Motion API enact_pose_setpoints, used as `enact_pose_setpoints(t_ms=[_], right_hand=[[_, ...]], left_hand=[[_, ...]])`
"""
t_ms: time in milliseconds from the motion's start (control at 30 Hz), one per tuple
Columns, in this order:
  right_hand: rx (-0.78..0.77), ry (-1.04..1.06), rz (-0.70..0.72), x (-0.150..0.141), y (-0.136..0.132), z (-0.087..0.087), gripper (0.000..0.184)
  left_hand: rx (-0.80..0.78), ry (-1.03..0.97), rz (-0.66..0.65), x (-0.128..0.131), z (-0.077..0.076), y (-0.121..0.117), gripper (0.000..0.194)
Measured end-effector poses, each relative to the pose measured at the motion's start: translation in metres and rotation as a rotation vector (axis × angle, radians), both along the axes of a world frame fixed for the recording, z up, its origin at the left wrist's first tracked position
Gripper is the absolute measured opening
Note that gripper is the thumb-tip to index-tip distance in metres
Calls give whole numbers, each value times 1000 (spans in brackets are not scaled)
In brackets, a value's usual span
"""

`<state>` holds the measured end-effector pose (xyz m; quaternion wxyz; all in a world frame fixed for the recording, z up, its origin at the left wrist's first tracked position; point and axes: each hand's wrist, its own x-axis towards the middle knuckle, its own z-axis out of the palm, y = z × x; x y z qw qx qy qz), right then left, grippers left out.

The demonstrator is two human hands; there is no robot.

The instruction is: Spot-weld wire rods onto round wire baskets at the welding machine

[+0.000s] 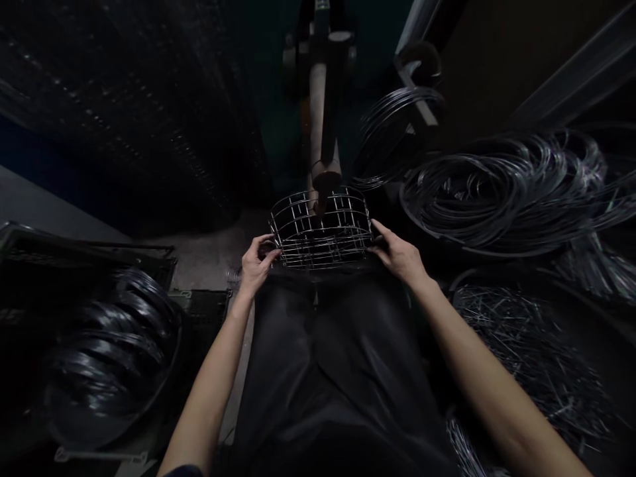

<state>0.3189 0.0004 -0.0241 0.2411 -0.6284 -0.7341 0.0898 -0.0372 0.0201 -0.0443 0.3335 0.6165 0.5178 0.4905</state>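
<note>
A round wire basket (322,246) of thin shiny rods is held level between my two hands, just beyond my knees. My left hand (258,262) pinches its left side between thumb and fingers. On the opposite side, my right hand (397,253) grips the basket's edge, its fingertips partly behind the wires. From above, the rod-like arm of a machine (325,132) reaches down, and its dark pointed tip (319,204) shows over the basket's open top. Whether the tip touches any wire, I cannot tell.
Wire coils (501,185) fill a wide tub at the right, with a single coil (392,132) hanging behind it. Nearer, a dark tub holds short cut wires (531,351). At the left, bundled wire rings (124,338) lie in a round container beside a dark crate (30,265).
</note>
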Motion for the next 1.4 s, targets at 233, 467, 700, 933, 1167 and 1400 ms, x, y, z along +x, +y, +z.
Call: enact_pose_setpoints(t_ms=[233, 467, 700, 933, 1167, 1400], right_hand=[[-68, 154, 25, 7, 2, -20, 69], [2, 190, -4, 5, 5, -28, 55], [34, 326, -73, -1, -16, -32, 25], [189, 286, -61, -10, -23, -24, 21], [225, 291, -68, -18, -18, -17, 22], [223, 309, -169, -18, -12, -20, 22]], left_hand=[[-68, 22, -56, 0, -24, -21, 70], [-105, 58, -80, 1, -39, -3, 91], [-113, -31, 42, 11, -30, -22, 79], [51, 193, 210, 23, -21, -38, 38], [191, 263, 276, 23, -10, -44, 21], [85, 192, 127, 10, -7, -29, 30]])
